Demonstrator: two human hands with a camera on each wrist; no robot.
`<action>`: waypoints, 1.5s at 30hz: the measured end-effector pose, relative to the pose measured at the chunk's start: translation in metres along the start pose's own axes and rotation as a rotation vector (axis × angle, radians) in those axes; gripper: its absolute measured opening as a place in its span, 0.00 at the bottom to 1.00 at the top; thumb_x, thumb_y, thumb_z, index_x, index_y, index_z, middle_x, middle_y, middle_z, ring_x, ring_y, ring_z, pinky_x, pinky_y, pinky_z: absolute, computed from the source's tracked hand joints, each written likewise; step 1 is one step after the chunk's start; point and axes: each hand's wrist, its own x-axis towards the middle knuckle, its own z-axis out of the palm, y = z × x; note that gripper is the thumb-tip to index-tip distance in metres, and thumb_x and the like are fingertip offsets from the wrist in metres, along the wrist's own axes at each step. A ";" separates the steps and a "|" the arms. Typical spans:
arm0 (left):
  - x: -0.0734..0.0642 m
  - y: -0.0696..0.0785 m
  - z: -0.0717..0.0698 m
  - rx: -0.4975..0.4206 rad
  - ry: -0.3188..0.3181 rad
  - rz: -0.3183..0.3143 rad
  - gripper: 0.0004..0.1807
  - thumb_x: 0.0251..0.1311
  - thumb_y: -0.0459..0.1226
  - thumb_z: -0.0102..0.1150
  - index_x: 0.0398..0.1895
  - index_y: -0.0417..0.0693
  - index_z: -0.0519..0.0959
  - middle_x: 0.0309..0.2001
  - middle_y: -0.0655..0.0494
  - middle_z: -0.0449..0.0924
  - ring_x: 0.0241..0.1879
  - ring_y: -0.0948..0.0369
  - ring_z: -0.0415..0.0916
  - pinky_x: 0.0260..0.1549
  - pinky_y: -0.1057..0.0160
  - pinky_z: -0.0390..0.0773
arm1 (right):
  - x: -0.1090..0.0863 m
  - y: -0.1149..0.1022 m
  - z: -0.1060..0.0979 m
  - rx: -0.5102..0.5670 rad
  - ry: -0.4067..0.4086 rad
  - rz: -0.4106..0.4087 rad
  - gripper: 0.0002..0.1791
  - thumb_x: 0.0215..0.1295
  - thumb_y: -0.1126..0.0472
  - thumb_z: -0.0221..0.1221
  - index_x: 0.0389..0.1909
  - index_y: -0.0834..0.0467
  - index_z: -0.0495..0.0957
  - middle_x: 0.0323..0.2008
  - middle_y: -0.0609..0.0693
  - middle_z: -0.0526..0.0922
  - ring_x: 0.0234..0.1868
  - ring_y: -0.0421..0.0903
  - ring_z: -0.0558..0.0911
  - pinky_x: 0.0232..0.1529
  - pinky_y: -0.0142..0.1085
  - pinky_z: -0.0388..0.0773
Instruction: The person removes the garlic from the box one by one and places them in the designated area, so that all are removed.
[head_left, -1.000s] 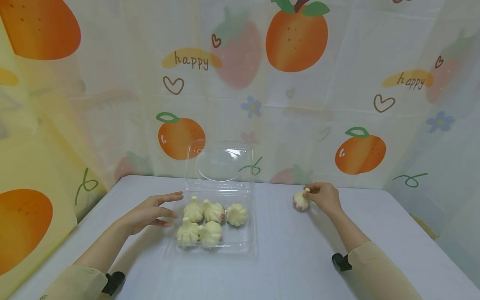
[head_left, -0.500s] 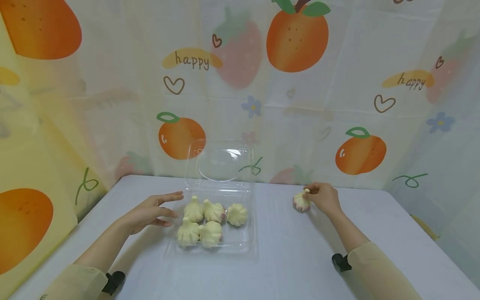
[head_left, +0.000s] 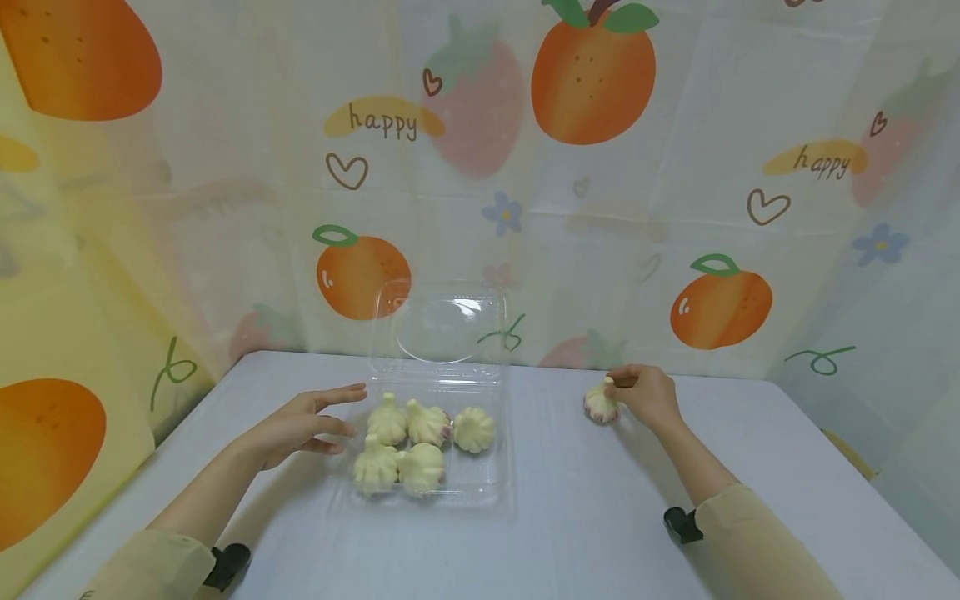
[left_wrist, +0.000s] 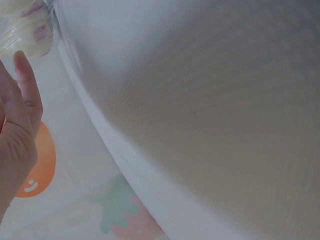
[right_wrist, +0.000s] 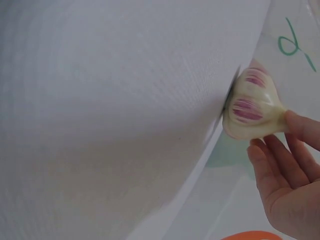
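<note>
My right hand (head_left: 649, 395) pinches a garlic bulb (head_left: 601, 403) by its stem at the back right of the table. In the right wrist view the garlic bulb (right_wrist: 250, 105) shows purple streaks, its base right at the tabletop, and the thumb and fingertips of the right hand (right_wrist: 295, 185) meet at its stem. The left hand (head_left: 300, 425) holds nothing; its fingers are spread beside the left side of a clear plastic clamshell box (head_left: 480, 487). Several garlic bulbs (head_left: 422, 468) sit inside that box. In the left wrist view the left hand (left_wrist: 20, 120) shows relaxed fingers.
The clamshell's clear lid (head_left: 442, 333) stands raised toward the back wall. A white cloth covers the table (head_left: 577, 517). Behind it hangs a curtain (head_left: 570, 217) printed with oranges, strawberries and hearts.
The garlic bulb in the right hand tilts very slightly to the left. The left hand, the box and the bulbs inside stay put.
</note>
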 end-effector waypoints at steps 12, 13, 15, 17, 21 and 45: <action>0.001 -0.001 0.000 0.002 -0.006 0.002 0.38 0.62 0.34 0.61 0.76 0.43 0.59 0.81 0.51 0.43 0.69 0.44 0.63 0.44 0.63 0.87 | 0.000 -0.001 -0.001 0.012 -0.014 -0.001 0.14 0.60 0.59 0.66 0.44 0.62 0.85 0.44 0.60 0.89 0.51 0.59 0.85 0.52 0.51 0.80; 0.001 -0.001 0.000 0.003 -0.006 0.002 0.38 0.62 0.34 0.61 0.76 0.43 0.59 0.81 0.51 0.43 0.69 0.45 0.63 0.44 0.63 0.87 | 0.000 -0.001 -0.001 0.015 -0.016 -0.001 0.15 0.60 0.59 0.66 0.45 0.62 0.85 0.45 0.61 0.89 0.52 0.59 0.84 0.52 0.52 0.80; 0.002 -0.001 0.000 0.006 -0.005 0.002 0.38 0.62 0.34 0.61 0.76 0.43 0.59 0.81 0.51 0.43 0.67 0.46 0.65 0.44 0.63 0.87 | 0.000 -0.002 -0.001 0.021 -0.016 0.001 0.16 0.61 0.58 0.65 0.45 0.63 0.84 0.46 0.62 0.88 0.52 0.60 0.84 0.53 0.53 0.80; 0.002 -0.001 0.000 0.009 -0.005 0.002 0.39 0.62 0.35 0.61 0.76 0.43 0.59 0.81 0.50 0.43 0.66 0.47 0.67 0.44 0.63 0.87 | 0.000 -0.002 -0.001 0.023 -0.013 0.000 0.17 0.61 0.57 0.65 0.47 0.63 0.84 0.47 0.63 0.87 0.53 0.60 0.83 0.54 0.54 0.80; 0.002 0.000 -0.001 0.010 -0.004 0.003 0.39 0.62 0.35 0.61 0.76 0.43 0.59 0.81 0.50 0.43 0.67 0.46 0.66 0.44 0.63 0.87 | 0.001 -0.003 0.000 0.024 0.002 -0.007 0.20 0.62 0.56 0.65 0.51 0.63 0.82 0.52 0.64 0.85 0.56 0.61 0.82 0.57 0.55 0.80; 0.000 0.002 0.000 0.005 -0.008 -0.002 0.39 0.62 0.35 0.61 0.76 0.43 0.58 0.81 0.50 0.43 0.71 0.42 0.60 0.44 0.63 0.87 | -0.008 -0.068 0.002 0.232 0.002 -0.148 0.17 0.63 0.61 0.64 0.53 0.58 0.83 0.56 0.57 0.84 0.60 0.56 0.80 0.64 0.49 0.79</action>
